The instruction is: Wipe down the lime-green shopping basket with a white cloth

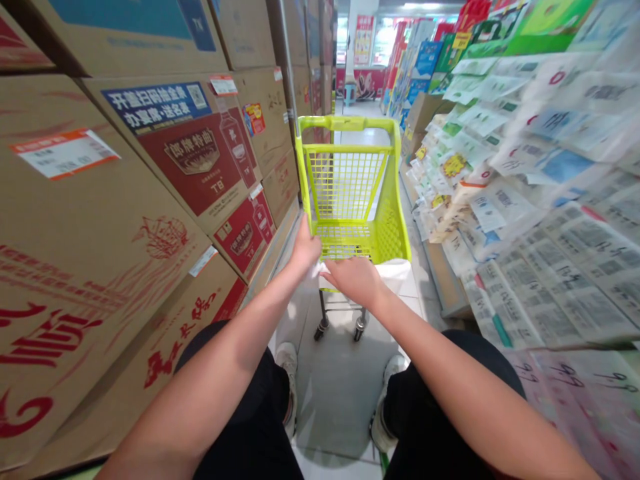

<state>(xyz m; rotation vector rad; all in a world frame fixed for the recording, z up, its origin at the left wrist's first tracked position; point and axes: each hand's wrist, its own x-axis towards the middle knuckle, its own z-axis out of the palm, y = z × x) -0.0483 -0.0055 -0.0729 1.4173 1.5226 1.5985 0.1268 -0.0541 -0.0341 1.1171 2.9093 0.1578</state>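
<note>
A lime-green plastic shopping cart [350, 193] stands in a narrow store aisle straight ahead of me. My left hand [306, 248] is closed on the cart's near left edge. My right hand [356, 279] lies palm down on a white cloth or sheet [397, 270] draped over the cart's near rim, fingers pointing left toward the other hand. The basket looks empty. Below, my black trousers and white shoes show, with the cart's two near wheels [339, 329] just ahead of my feet.
Stacked brown cardboard cartons [150, 200] with red liquor labels wall the left side. Shelves of packaged goods [525, 187] line the right, close to the cart. The pale tiled floor [340, 393] runs on toward a bright far end with red signs [364, 40].
</note>
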